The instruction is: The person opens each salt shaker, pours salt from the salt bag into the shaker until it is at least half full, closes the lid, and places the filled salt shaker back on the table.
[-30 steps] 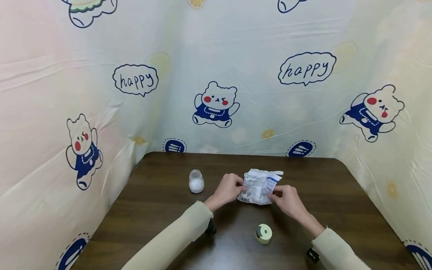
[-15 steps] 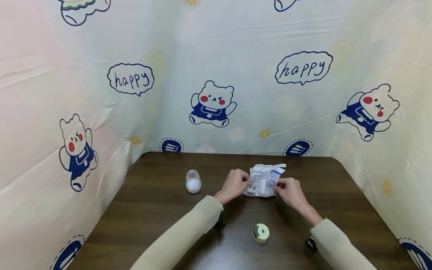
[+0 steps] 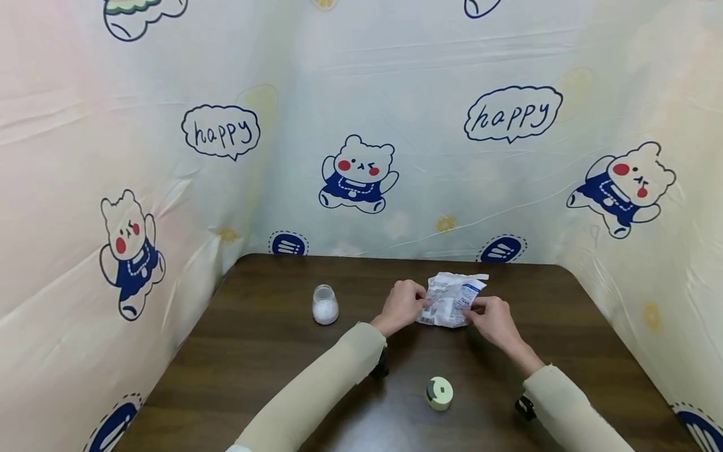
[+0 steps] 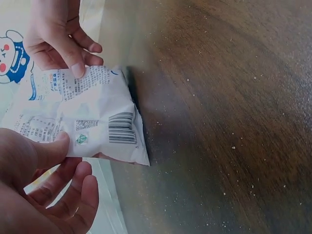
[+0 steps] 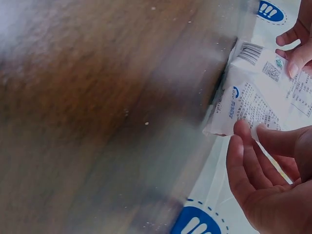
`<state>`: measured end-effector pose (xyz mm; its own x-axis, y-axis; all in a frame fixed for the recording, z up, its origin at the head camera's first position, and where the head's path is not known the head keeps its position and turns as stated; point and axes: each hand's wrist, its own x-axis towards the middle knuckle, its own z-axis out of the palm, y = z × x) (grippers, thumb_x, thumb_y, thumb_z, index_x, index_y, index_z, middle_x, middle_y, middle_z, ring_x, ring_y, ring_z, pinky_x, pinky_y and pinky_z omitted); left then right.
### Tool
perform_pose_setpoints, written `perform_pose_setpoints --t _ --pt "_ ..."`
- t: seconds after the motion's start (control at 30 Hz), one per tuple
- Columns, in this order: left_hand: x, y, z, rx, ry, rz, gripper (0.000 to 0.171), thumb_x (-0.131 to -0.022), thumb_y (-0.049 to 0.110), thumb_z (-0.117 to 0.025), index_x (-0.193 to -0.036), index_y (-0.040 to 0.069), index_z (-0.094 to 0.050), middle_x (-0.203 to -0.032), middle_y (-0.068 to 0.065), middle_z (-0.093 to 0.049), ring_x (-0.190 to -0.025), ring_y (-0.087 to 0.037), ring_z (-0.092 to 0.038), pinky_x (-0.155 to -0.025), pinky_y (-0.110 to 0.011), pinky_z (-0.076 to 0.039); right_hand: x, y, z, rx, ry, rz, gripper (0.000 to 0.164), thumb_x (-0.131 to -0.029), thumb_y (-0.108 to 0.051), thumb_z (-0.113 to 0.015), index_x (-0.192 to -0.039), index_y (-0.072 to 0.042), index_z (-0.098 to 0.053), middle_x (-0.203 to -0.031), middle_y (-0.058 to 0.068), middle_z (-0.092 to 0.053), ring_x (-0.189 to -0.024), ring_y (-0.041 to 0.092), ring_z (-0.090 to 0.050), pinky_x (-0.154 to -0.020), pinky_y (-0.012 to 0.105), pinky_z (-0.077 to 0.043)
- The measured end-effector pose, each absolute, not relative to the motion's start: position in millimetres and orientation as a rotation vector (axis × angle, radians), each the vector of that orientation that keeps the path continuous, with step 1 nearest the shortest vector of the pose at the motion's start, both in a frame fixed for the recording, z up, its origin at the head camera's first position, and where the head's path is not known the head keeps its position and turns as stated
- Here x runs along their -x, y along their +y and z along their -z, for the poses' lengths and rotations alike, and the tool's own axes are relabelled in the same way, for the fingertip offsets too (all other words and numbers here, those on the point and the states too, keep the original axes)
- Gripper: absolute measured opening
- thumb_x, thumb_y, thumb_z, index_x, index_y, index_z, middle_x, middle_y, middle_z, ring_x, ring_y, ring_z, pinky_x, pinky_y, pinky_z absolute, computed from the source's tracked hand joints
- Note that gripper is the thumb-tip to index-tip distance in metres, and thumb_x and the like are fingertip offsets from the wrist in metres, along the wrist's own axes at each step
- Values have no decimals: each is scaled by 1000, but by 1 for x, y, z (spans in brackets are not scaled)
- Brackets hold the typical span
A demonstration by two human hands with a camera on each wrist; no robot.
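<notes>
A crinkled white plastic packet (image 3: 449, 300), printed with small text and a barcode, stands near the back of the table with its lower edge at the tabletop. My left hand (image 3: 403, 306) pinches its left side, thumb on the printed face in the left wrist view. On the other side my right hand (image 3: 492, 321) pinches the packet's right edge between thumb and fingers. A small glass jar (image 3: 325, 306) of white granules, without a lid, stands to the left of my left hand. In front of the packet lies a round pale green lid-like piece (image 3: 439, 393) with a dark patch.
The dark wooden table (image 3: 271, 376) has white grains scattered on it in the wrist views. A printed curtain (image 3: 429, 188) with bear drawings hangs around its back and sides. Both forearms, in cream sleeves (image 3: 322, 389), reach over the front part of the table.
Both hands have carried the packet a little toward the back and the right. The jar and the pale green piece stay where they are; the head view has shifted slightly.
</notes>
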<state>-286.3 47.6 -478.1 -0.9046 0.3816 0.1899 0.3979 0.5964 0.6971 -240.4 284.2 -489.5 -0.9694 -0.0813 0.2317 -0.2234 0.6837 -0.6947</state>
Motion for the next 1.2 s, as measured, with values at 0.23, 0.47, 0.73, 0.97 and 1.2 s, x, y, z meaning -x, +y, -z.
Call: perform_pose_setpoints --t 0.23,0.47,0.73,0.97,1.2 --pt "285 47 481 692 -2822 1145 23 -96 15 -79 -75 9 -77 -64 5 -60 -59 -12 -49 -56 -25 -41 242 288 493 -273 -2714 -1084 4 -91 -2 -81 -90 1 -79 -78 6 -74 -71 18 -64 -63 32 -51" --pt "285 48 485 711 -2842 1121 19 -96 14 -80 -78 11 -78 -69 6 -63 -62 -12 -52 -58 -25 -44 243 289 499 -264 -2716 -1052 4 -89 -2 -82 -89 2 -80 -78 6 -74 -70 17 -64 -62 31 -52" --pt "283 48 492 702 -2912 1067 23 -95 12 -80 -73 7 -75 -67 4 -61 -61 -13 -52 -57 -27 -44 245 287 503 -240 -2768 -1066 8 -88 -4 -84 -88 3 -80 -81 8 -75 -70 16 -66 -62 32 -54" --pt "284 52 496 701 -2908 1004 25 -93 10 -82 -70 10 -72 -68 5 -62 -63 -13 -53 -58 -29 -45 247 284 504 -198 -2817 -1024 11 -87 -7 -85 -84 2 -80 -81 8 -76 -72 17 -67 -65 36 -56" --pt "285 55 500 702 -2927 981 27 -93 11 -82 -68 12 -71 -67 7 -61 -62 -12 -53 -57 -28 -45 245 284 507 -175 -2844 -1012 12 -86 -7 -86 -84 2 -79 -81 8 -75 -72 18 -67 -66 40 -56"
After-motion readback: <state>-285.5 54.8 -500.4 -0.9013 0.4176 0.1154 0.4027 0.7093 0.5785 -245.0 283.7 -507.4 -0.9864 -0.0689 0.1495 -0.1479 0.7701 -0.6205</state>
